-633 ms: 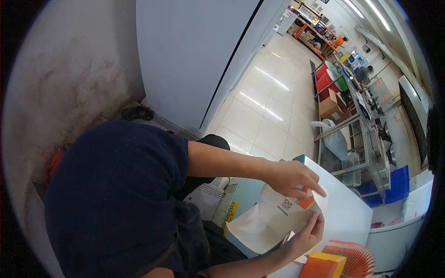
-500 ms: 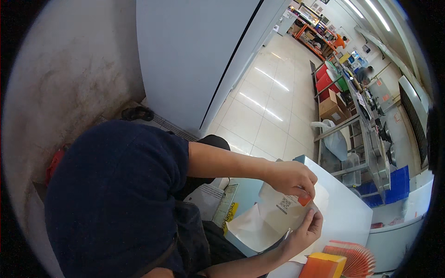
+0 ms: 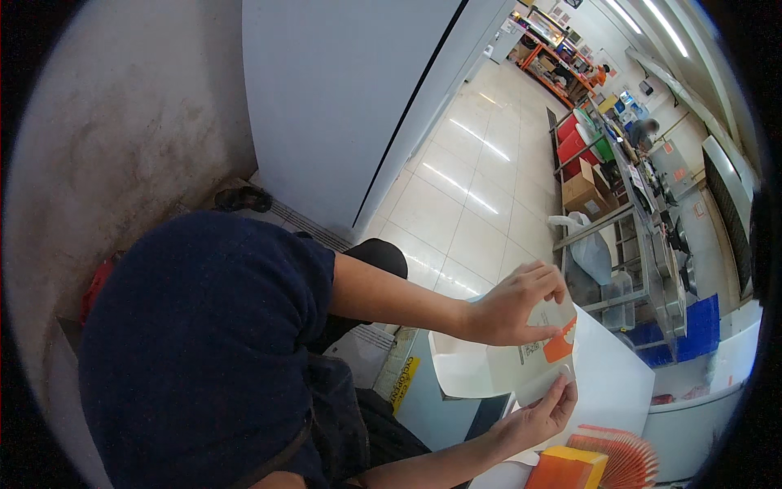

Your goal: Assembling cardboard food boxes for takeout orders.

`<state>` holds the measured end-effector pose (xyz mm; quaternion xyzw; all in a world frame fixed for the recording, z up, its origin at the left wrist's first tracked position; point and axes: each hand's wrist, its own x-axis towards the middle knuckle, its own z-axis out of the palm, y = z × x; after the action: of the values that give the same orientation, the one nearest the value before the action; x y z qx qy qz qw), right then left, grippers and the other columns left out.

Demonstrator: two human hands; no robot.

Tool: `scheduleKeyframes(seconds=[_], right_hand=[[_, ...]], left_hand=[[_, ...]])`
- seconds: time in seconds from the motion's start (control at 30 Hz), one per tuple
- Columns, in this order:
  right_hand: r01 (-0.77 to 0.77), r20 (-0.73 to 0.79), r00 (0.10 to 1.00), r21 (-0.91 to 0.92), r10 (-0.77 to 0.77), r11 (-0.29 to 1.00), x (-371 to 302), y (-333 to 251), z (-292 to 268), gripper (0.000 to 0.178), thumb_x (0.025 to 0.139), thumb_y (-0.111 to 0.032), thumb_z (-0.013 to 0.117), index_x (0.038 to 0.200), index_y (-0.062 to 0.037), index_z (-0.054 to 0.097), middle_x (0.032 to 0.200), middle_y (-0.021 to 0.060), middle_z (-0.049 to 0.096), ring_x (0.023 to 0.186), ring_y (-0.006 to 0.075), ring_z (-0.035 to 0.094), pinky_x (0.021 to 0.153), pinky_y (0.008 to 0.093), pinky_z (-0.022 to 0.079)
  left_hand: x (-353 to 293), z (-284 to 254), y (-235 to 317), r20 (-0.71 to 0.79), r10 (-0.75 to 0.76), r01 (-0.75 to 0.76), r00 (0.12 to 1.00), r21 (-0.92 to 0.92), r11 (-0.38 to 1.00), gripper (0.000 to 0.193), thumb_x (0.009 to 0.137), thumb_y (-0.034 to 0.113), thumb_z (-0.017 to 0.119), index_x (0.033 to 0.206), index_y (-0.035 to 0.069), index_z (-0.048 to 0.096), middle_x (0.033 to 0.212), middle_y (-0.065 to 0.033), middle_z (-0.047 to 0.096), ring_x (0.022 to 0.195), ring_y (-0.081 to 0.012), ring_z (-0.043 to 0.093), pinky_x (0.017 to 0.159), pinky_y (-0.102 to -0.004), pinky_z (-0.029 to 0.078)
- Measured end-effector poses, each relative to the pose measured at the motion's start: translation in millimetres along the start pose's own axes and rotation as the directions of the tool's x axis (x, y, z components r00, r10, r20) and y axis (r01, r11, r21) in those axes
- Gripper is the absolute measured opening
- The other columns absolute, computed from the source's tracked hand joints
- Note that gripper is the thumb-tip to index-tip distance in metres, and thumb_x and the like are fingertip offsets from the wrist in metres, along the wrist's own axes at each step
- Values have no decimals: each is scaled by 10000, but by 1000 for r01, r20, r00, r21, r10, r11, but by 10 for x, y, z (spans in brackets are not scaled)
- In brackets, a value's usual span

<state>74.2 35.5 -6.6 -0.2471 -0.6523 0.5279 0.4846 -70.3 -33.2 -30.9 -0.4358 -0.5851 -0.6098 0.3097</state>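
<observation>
Head view: a white paperboard carton (image 3: 472, 367) with an orange patch (image 3: 560, 348) is between the two hands, at the near side of the white counter (image 3: 619, 363).
Carton shape: its creased panels were spread out moments ago; now it is turned so the pale inside and raised walls show. That suggests the board is being shaped into an open box, with the end flaps unfinished.
Left hand (image 3: 509, 311): it has moved up off the orange patch; its fingers bend around the upper panel, thumb on the face, though I cannot tell whether they clamp it.
Right hand (image 3: 539, 417): its fingers pinch the lower flap between thumb and forefinger, much as before.
Beside the right wrist: an orange-and-yellow box (image 3: 562, 471) and a fanned orange-edged stack (image 3: 623, 452), both unmoved.
Farther out: a steel rack (image 3: 599, 220) and the tiled floor (image 3: 464, 167).
</observation>
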Motion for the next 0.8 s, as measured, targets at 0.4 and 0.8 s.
scheduleKeyframes(seconds=[0.4,0.8], right_hand=[[357,59,926,-462,-373,812,-50,96,150,119,885,-39,585,943,38,655,845,79,586,791,179,566,733,289,469],[312,46,947,-383,-319,869,-106,135,236,101,896,-61,585,915,29,625,818,78,603,758,167,570,711,286,470]], left_hand=[[-78,-17,113,415,-154,401,897,-612,682,123,851,91,649,887,-24,628,917,-101,650,837,-170,625,734,-288,505],[-133,30,133,487,-152,480,860,-671,565,139,861,77,635,898,-56,620,982,-125,626,891,-177,618,779,-282,501]])
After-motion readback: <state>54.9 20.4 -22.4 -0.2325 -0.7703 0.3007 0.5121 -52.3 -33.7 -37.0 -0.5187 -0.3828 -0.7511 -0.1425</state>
